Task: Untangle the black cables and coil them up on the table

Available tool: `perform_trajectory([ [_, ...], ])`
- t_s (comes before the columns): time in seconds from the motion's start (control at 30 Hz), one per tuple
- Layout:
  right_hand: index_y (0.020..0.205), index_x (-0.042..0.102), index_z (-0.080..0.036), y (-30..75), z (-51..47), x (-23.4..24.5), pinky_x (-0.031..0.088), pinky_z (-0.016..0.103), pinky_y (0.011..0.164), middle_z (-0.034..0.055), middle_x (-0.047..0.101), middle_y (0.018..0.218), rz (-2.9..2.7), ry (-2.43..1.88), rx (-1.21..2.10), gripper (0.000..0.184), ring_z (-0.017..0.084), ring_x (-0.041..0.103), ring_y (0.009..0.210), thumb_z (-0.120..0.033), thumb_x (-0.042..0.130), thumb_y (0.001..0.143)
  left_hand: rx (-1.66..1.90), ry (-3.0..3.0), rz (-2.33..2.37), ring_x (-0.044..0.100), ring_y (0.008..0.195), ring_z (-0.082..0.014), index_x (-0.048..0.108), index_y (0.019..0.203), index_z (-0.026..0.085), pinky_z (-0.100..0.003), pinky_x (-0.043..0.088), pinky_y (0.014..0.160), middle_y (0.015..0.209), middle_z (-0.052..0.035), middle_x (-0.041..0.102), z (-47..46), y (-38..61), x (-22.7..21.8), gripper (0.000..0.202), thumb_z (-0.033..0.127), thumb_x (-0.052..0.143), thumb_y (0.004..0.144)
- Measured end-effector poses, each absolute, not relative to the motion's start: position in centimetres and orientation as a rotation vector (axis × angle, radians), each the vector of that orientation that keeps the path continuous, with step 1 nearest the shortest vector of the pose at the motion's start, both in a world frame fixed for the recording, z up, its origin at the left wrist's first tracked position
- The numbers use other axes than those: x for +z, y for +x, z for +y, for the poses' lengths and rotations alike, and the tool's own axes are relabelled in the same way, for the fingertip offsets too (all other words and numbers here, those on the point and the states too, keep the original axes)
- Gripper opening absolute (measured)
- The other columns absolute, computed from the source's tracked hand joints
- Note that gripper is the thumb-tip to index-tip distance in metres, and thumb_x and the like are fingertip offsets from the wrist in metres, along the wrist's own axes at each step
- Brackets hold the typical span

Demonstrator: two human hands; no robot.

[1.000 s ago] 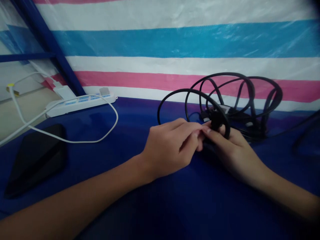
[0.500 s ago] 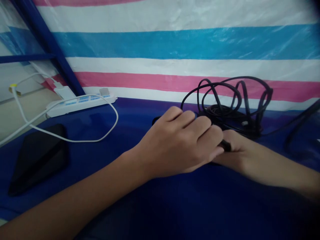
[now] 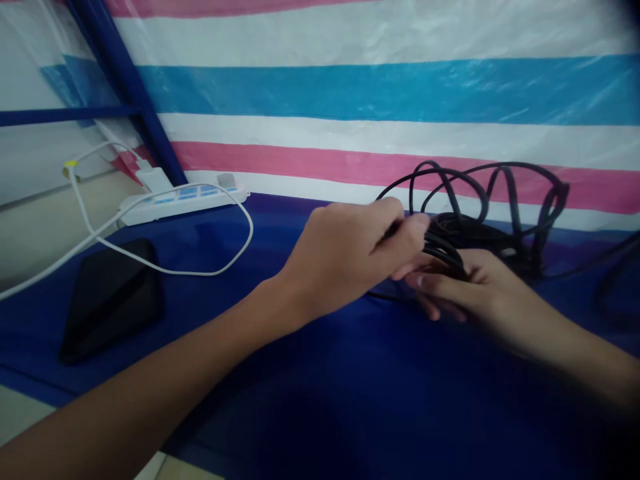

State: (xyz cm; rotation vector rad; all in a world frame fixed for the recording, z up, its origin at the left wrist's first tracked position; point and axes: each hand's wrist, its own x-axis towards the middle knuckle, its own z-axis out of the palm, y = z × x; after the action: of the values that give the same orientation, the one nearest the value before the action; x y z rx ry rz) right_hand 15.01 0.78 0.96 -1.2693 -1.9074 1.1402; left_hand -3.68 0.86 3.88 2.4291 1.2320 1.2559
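Observation:
A tangle of black cable (image 3: 480,207) rises in loops over the blue table cover (image 3: 320,373), right of centre near the striped sheet. My left hand (image 3: 350,257) is closed, pinching a strand of the black cable at its left side. My right hand (image 3: 465,287) lies just under and behind it, fingers curled round a bundle of the same cable. The two hands touch each other at the fingertips. Part of the bundle is hidden by my fingers.
A white power strip (image 3: 185,199) with a plugged adapter lies at the back left; its white cord (image 3: 200,267) loops over the cover. A black phone (image 3: 113,297) lies flat at the left. A striped plastic sheet (image 3: 380,93) stands behind. More black cable (image 3: 615,280) trails off right.
My left hand drew back from over my right hand and now pinches a strand. The cable loops shifted and sank lower. The view swung a little to the left.

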Motion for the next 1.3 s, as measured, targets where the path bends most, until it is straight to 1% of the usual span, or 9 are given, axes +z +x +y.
perform_trajectory([
  [0.13, 0.092, 0.06, -0.015, 15.2, 0.5, 0.3, 0.028, 0.014, 0.04, -0.0018, 0.042, 0.049, -1.796, -1.281, 1.128, 0.04, 0.003, 0.039, 0.043, -0.051, 0.056, 0.074, 1.301, 2.178, 1.144, 0.031, 0.046, -0.0004, 0.049, 0.053, 0.013, -0.019, 0.021, 0.047, 0.047, 0.0051, 0.037, 1.1, -4.1, 4.3, 0.035, 0.03, 0.05, 0.083],
  [0.23, 0.09, 0.061, -0.015, 15.8, 0.5, 1.3, 0.021, 0.014, 0.036, -0.0025, 0.036, 0.048, -1.761, -1.342, 1.015, 0.043, 0.002, 0.03, 0.039, -0.053, 0.059, 0.07, 1.218, 2.14, 1.033, 0.036, 0.048, -0.0006, 0.05, 0.06, 0.014, -0.017, 0.025, 0.048, 0.051, 0.0049, 0.043, 1.4, -4.2, 4.1, 0.032, 0.034, 0.047, 0.085],
  [0.47, 0.071, 0.059, -0.01, 15.5, 2.1, 4.0, 0.023, 0.014, 0.035, 0.0018, 0.049, 0.057, -2.09, -1.519, 0.802, 0.032, 0.0, 0.034, 0.04, -0.041, 0.054, 0.076, 0.951, 2.13, 1.006, 0.049, 0.057, -0.0024, 0.056, 0.074, 0.017, -0.013, 0.032, 0.049, 0.064, 0.0034, 0.055, 2.6, -4.2, 3.1, 0.024, 0.04, 0.06, 0.076],
  [0.67, 0.076, 0.062, -0.009, 14.2, 3.6, 4.7, 0.015, 0.017, 0.031, -0.0009, 0.045, 0.048, -2.055, -1.573, 0.841, 0.026, 0.001, 0.032, 0.034, -0.035, 0.063, 0.072, 0.822, 1.945, 0.997, 0.055, 0.042, -0.0072, 0.056, 0.075, 0.018, -0.015, 0.037, 0.041, 0.053, 0.0046, 0.053, 3.6, -4.3, 3.4, 0.009, 0.016, 0.058, 0.067],
  [0.77, 0.073, 0.058, -0.009, 14.4, 4.3, 3.1, 0.014, 0.016, 0.034, -0.0037, 0.035, 0.044, -1.852, -1.365, 1.028, 0.023, -0.001, 0.027, 0.034, -0.032, 0.062, 0.072, 0.971, 1.652, 0.942, 0.043, 0.034, -0.0042, 0.057, 0.074, 0.017, -0.016, 0.032, 0.037, 0.044, 0.0063, 0.044, 3.7, -3.7, 2.6, 0.006, 0.019, 0.055, 0.069],
  [0.87, 0.081, 0.055, -0.012, 14.5, 4.3, 0.7, 0.022, 0.016, 0.038, -0.005, 0.032, 0.044, -1.705, -1.202, 1.177, 0.026, 0.001, 0.029, 0.037, -0.037, 0.056, 0.074, 1.113, 1.519, 0.942, 0.028, 0.032, 0.001, 0.055, 0.072, 0.017, -0.014, 0.021, 0.035, 0.043, 0.0091, 0.032, 3.4, -3.0, 1.3, 0.004, 0.02, 0.053, 0.071],
  [1.03, 0.053, 0.028, -0.014, 14.0, 3.4, -0.7, 0.032, 0.021, 0.044, -0.0047, 0.02, 0.041, -1.605, -1.089, 1.301, 0.053, 0.003, 0.032, 0.037, -0.055, 0.053, 0.074, 1.21, 1.38, 0.902, 0.018, 0.033, 0.0, 0.045, 0.073, 0.02, -0.015, 0.022, 0.036, 0.042, 0.0109, 0.018, 4.0, -2.7, -0.3, 0.002, 0.02, 0.046, 0.072],
  [1.1, 0.052, 0.021, -0.014, 14.1, 3.3, -0.3, 0.029, 0.021, 0.042, -0.0045, 0.02, 0.041, -1.582, -1.113, 1.262, 0.056, 0.002, 0.028, 0.036, -0.054, 0.052, 0.076, 1.124, 1.383, 0.87, 0.023, 0.032, -0.0007, 0.046, 0.073, 0.02, -0.015, 0.028, 0.037, 0.04, 0.0111, 0.02, 4.6, -2.8, -0.3, 0.003, 0.018, 0.048, 0.071],
  [1.3, 0.048, 0.036, -0.012, 15.8, 3.9, 1.1, 0.017, 0.02, 0.039, -0.002, 0.032, 0.04, -1.698, -1.281, 1.181, 0.043, 0.001, 0.027, 0.036, -0.036, 0.06, 0.074, 0.668, 1.432, 0.815, 0.051, 0.039, -0.0084, 0.06, 0.077, 0.015, -0.02, 0.042, 0.043, 0.043, 0.0043, 0.046, 5.3, -3.0, 1.7, 0.008, 0.016, 0.06, 0.069],
])
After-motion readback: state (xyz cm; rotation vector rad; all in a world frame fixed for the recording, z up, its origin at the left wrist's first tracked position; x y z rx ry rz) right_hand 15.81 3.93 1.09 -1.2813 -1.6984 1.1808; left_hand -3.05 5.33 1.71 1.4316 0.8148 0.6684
